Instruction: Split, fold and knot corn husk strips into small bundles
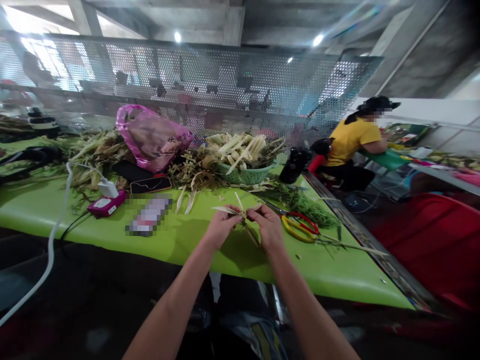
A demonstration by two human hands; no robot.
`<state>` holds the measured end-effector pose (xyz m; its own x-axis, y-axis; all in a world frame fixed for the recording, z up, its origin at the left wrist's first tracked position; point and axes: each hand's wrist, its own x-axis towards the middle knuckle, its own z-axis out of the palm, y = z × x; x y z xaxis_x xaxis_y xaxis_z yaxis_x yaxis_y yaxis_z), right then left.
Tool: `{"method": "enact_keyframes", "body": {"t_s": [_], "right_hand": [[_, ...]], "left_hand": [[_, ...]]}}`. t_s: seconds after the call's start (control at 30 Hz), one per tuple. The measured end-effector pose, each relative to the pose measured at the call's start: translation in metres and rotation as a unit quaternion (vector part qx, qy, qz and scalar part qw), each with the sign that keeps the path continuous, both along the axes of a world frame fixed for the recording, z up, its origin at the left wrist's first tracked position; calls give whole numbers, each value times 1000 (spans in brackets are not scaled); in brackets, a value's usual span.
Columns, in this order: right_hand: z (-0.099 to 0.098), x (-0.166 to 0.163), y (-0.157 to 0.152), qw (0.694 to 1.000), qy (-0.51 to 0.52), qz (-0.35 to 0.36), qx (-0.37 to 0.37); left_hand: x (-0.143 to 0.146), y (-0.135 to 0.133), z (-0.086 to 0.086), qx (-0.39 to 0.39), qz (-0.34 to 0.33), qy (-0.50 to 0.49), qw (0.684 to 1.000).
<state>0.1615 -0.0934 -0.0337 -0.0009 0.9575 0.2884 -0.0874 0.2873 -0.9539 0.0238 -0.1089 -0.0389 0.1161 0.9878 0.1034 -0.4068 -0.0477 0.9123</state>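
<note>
Between both hands, a few pale strips of dried husk [239, 201] cross each other above the green tabletop [180, 240]. My left hand [222, 226] pinches the strips from the left, with one end sticking out past its fingers. From the right, my right hand [268, 225] pinches them close to the crossing point, and a brownish strip hangs below. Just right of that hand lie scissors [300, 227] with red and yellow handles. Beyond the hands stands a green basket [247, 175] heaped with cut pale husk pieces [240, 150].
A pink plastic bag [150, 140], a phone [150, 185] and a purple power block [107, 204] with a white plug lie left. Green plant strands [313, 205] and a dark bottle [294, 165] stand right. A person in yellow [348, 140] sits beyond; a perforated metal screen [210, 90] backs the table.
</note>
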Motion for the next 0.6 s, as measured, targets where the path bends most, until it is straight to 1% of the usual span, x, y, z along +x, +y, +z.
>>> {"method": "enact_keyframes", "body": {"t_s": [0.13,0.23,0.33,0.43,0.6], "right_hand": [[-1,1,3,1000,18,2,-8],[-1,4,2,1000,21,10,-6],[-2,6,2,1000,28,13,-3],[-3,6,2,1000,31,4,1],[-6,6,5,1000,15,-11,-2]], "left_hand": [[0,-1,1,-6,0,-40,999],[-2,0,-1,-6,2,-47,999],[-4,1,-2,-21,-1,-46,999],[-4,1,-3,-30,-1,-43,999],[-5,1,-4,-49,-17,-71,996]]}}
